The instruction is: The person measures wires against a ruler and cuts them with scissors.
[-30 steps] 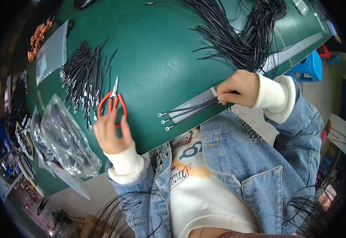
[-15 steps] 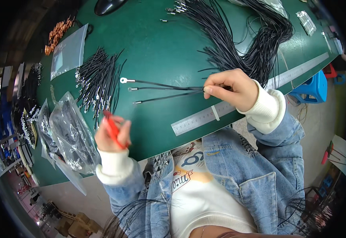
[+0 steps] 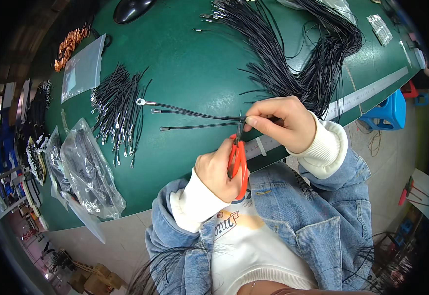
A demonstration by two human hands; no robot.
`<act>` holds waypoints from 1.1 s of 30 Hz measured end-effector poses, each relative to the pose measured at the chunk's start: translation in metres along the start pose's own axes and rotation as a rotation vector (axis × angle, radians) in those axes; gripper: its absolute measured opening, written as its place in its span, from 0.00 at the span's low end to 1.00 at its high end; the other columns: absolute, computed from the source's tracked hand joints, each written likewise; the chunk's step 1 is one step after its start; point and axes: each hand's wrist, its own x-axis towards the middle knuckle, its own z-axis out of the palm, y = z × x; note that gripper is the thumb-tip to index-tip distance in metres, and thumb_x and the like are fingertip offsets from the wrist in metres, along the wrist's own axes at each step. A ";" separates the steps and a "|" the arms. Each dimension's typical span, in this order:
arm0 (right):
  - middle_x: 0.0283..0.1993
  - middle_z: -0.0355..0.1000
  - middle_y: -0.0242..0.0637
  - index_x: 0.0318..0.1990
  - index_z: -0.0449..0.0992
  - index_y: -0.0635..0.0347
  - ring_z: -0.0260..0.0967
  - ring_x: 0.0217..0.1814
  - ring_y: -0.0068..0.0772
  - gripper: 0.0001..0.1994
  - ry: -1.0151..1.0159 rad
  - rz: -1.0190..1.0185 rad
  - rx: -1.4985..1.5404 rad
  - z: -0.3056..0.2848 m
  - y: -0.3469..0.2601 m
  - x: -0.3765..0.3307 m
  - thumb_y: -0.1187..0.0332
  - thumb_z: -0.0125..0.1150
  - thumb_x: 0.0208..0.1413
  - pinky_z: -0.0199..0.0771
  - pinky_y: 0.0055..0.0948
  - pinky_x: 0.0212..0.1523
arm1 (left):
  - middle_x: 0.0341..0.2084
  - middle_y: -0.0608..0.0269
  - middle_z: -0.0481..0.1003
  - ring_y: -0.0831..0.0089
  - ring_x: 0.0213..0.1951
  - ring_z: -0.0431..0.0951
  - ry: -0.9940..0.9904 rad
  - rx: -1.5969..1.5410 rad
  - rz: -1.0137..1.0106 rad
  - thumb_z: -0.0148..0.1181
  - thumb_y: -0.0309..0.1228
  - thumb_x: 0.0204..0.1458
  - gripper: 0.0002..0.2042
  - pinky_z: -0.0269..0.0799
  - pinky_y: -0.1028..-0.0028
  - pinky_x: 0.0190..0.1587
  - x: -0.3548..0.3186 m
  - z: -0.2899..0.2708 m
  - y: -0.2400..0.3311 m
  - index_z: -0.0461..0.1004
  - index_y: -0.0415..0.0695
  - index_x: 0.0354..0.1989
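Note:
My right hand (image 3: 287, 123) pinches several thin black cables (image 3: 197, 116) between thumb and fingertips. Their free ends, tipped with metal terminals, fan out leftward above the green table (image 3: 185, 69). One tip is a ring terminal (image 3: 140, 102). In my left hand (image 3: 216, 171) is a pair of red-handled scissors (image 3: 244, 172), fingers closed round the handles. The blades point upward and meet the cables just left of my right fingertips. Whether they have cut through cannot be made out.
Short black cables with terminals (image 3: 121, 105) lie piled at left, beside clear plastic bags (image 3: 89, 169). A large bundle of long black cables (image 3: 317, 64) covers the back right. A metal ruler (image 3: 379, 88) runs along the table's near edge. Copper-coloured parts (image 3: 70, 46) lie far left.
My left hand has moved right with the scissors, from beside the short-cable pile to the held cables. My right hand has shifted slightly left and nearer me, still pinching the cables.

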 end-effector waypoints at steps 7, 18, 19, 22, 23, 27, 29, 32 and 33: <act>0.20 0.70 0.38 0.31 0.76 0.63 0.65 0.19 0.27 0.08 -0.026 0.019 -0.013 -0.003 -0.004 0.000 0.67 0.54 0.55 0.64 0.24 0.22 | 0.16 0.59 0.71 0.66 0.18 0.75 0.061 0.042 -0.008 0.51 0.22 0.44 0.14 0.70 0.74 0.26 0.004 0.003 0.002 0.69 0.32 0.42; 0.23 0.71 0.35 0.31 0.76 0.66 0.62 0.21 0.20 0.09 -0.067 0.009 -0.042 -0.004 -0.004 0.001 0.70 0.54 0.56 0.61 0.21 0.23 | 0.16 0.57 0.72 0.64 0.18 0.75 0.093 0.038 -0.031 0.51 0.23 0.45 0.14 0.70 0.73 0.25 0.004 0.007 0.001 0.69 0.33 0.42; 0.24 0.71 0.35 0.31 0.76 0.67 0.63 0.22 0.20 0.09 -0.072 0.014 -0.044 -0.004 -0.003 0.001 0.70 0.54 0.56 0.62 0.21 0.23 | 0.16 0.56 0.72 0.62 0.18 0.75 0.090 0.039 -0.026 0.51 0.23 0.46 0.13 0.70 0.72 0.25 0.003 0.007 0.001 0.69 0.34 0.42; 0.25 0.72 0.36 0.32 0.76 0.67 0.65 0.23 0.21 0.09 -0.068 0.028 -0.049 -0.003 -0.001 0.001 0.70 0.53 0.56 0.63 0.20 0.24 | 0.16 0.54 0.72 0.59 0.18 0.75 0.094 0.057 -0.020 0.51 0.24 0.47 0.13 0.69 0.69 0.24 0.003 0.008 0.000 0.69 0.35 0.41; 0.25 0.72 0.36 0.32 0.76 0.67 0.65 0.23 0.21 0.09 -0.072 0.029 -0.050 -0.003 -0.001 0.001 0.70 0.53 0.56 0.63 0.20 0.24 | 0.16 0.52 0.71 0.56 0.19 0.75 0.097 0.076 -0.017 0.51 0.24 0.47 0.12 0.69 0.68 0.24 0.003 0.009 0.000 0.69 0.35 0.41; 0.26 0.73 0.37 0.32 0.75 0.68 0.67 0.24 0.22 0.09 -0.091 0.030 -0.068 -0.002 -0.001 0.002 0.71 0.53 0.56 0.65 0.20 0.25 | 0.16 0.50 0.71 0.53 0.19 0.74 0.108 0.070 -0.011 0.51 0.24 0.49 0.10 0.69 0.65 0.24 0.002 0.010 -0.002 0.69 0.35 0.40; 0.27 0.73 0.37 0.32 0.75 0.68 0.67 0.25 0.22 0.09 -0.096 0.028 -0.077 -0.001 -0.002 0.003 0.71 0.53 0.57 0.65 0.20 0.25 | 0.16 0.49 0.70 0.52 0.20 0.75 0.106 0.079 -0.030 0.51 0.24 0.50 0.09 0.69 0.65 0.24 0.001 0.010 -0.002 0.69 0.36 0.40; 0.27 0.74 0.38 0.32 0.75 0.69 0.68 0.26 0.22 0.09 -0.109 0.061 -0.090 -0.001 -0.002 0.004 0.71 0.52 0.57 0.67 0.20 0.26 | 0.16 0.49 0.70 0.51 0.19 0.75 0.110 0.067 -0.023 0.50 0.25 0.51 0.08 0.69 0.64 0.24 0.001 0.013 -0.007 0.70 0.36 0.39; 0.27 0.74 0.38 0.32 0.75 0.69 0.69 0.26 0.23 0.09 -0.108 0.057 -0.095 0.000 -0.002 0.004 0.71 0.52 0.57 0.67 0.20 0.27 | 0.16 0.49 0.70 0.51 0.19 0.75 0.112 0.065 -0.024 0.50 0.25 0.51 0.08 0.69 0.64 0.24 0.000 0.013 -0.007 0.70 0.36 0.39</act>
